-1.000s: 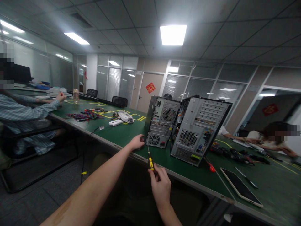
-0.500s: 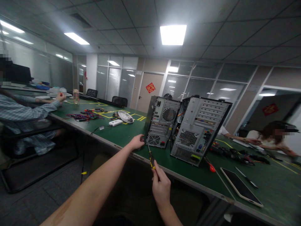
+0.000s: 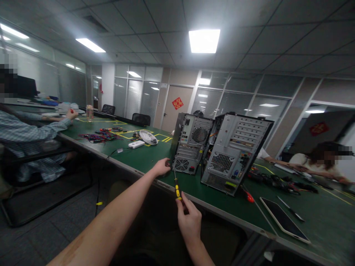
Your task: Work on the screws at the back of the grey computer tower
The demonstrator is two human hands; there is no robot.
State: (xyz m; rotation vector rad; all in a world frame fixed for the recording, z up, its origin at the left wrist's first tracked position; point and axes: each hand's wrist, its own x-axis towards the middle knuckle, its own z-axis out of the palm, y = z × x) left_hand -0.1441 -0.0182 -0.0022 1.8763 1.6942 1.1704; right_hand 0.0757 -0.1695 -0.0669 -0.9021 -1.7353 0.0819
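Note:
A silver computer case [image 3: 191,142] with a black side stands on the green table, its rear panel with fan grilles facing me. My left hand [image 3: 161,167] is closed with curled fingers at the case's lower left corner; the far fingers are hidden. With thumb and fingertips my right hand [image 3: 190,218] grips the butt end of a black-and-yellow screwdriver [image 3: 178,190]. Its shaft points up and away from me, and the tip meets the lower left edge of the rear panel, close to my left fingers. Whether a screw sits under the tip is too small to tell.
A second computer case [image 3: 227,159] stands close on the right. Beyond it lie a red-handled tool [image 3: 250,198], a phone or tablet [image 3: 284,220], a knife-like tool [image 3: 291,208] and black cables [image 3: 274,181]. Leftward are tangled wires [image 3: 101,136] and a white power strip [image 3: 136,144]. Co-workers sit at both sides.
The screwdriver handle has turned about its axis, now showing more yellow. My right hand has shifted slightly left at the handle's end. My left hand has stayed in place.

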